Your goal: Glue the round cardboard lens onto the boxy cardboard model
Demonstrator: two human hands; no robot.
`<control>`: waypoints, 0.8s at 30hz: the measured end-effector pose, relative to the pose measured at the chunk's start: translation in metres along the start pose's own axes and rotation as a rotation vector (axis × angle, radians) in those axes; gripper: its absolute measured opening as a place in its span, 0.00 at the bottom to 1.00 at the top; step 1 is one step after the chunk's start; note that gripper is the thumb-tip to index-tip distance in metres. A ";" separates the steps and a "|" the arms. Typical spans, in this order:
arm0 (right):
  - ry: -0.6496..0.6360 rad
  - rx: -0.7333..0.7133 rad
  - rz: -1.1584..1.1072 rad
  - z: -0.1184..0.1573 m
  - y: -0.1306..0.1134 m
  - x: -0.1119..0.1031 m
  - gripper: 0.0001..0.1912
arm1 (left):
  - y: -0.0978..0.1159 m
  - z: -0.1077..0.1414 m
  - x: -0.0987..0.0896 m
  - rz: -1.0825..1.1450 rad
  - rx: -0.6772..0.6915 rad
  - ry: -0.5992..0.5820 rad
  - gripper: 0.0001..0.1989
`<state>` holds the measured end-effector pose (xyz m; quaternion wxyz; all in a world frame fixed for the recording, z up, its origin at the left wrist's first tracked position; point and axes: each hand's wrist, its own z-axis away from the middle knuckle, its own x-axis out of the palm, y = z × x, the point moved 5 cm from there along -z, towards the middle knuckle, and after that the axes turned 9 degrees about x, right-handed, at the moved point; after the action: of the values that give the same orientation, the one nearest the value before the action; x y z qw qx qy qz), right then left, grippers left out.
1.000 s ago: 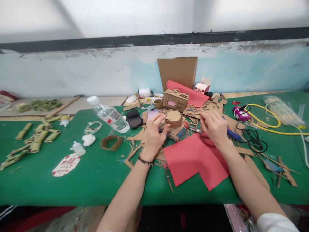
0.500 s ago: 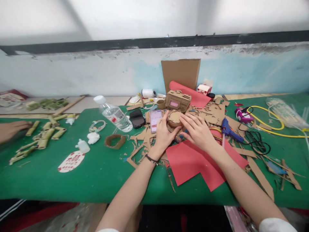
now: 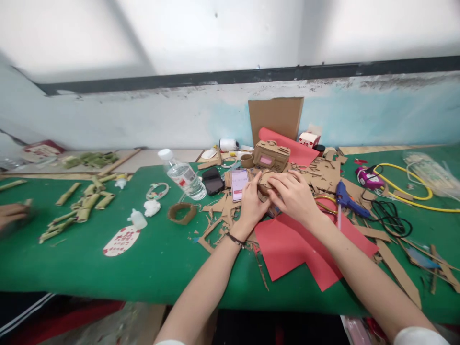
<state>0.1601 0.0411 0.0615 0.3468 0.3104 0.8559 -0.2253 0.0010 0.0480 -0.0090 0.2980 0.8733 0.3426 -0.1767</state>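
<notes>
One round cardboard piece point(image 3: 264, 180), left hand point(image 3: 252, 204) clasped around its side, right hand point(image 3: 295, 195) gripping its top

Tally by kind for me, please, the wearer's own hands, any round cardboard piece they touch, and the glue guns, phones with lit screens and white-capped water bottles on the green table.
Wearer's own hands: 2, left hand and right hand
Round cardboard piece: 1
Glue gun: 1
Lit phone: 1
Water bottle: 1
Total: 6
</notes>
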 end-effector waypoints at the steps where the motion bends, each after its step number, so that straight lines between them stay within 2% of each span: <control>1: -0.001 0.002 -0.007 -0.001 -0.002 0.002 0.17 | 0.000 0.000 0.000 0.006 -0.004 0.003 0.38; 5: 0.011 0.077 -0.078 0.004 -0.002 0.010 0.22 | -0.003 0.002 0.002 0.031 -0.017 0.000 0.38; 9: 0.032 0.144 -0.202 0.013 0.016 0.013 0.24 | -0.001 0.000 -0.003 0.046 0.021 -0.025 0.41; 11: 0.041 0.226 -0.326 0.018 0.029 0.013 0.32 | 0.007 -0.003 -0.006 0.064 0.090 -0.061 0.45; 14: 0.026 0.286 -0.511 0.025 0.041 0.013 0.43 | 0.023 -0.005 -0.010 0.130 0.243 -0.142 0.44; 17: 0.098 0.341 -0.596 0.033 0.049 0.005 0.46 | 0.032 -0.006 -0.015 0.169 0.296 -0.087 0.42; 19: 0.185 0.432 -0.656 0.037 0.058 -0.002 0.47 | 0.028 -0.006 -0.019 0.210 0.212 0.041 0.39; 21: 0.276 0.553 -0.767 0.041 0.069 -0.005 0.46 | 0.020 -0.005 -0.019 0.333 0.034 0.168 0.37; 22: 0.314 0.607 -0.841 0.042 0.075 -0.004 0.45 | 0.015 -0.005 -0.016 0.427 -0.071 0.200 0.38; 24: 0.365 0.676 -0.987 0.043 0.083 0.000 0.44 | 0.009 -0.003 -0.004 0.673 -0.294 0.174 0.44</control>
<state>0.2365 0.0739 0.0194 -0.0674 0.0047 0.8254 -0.5605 0.0044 0.0426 -0.0008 0.4312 0.8967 0.0824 0.0571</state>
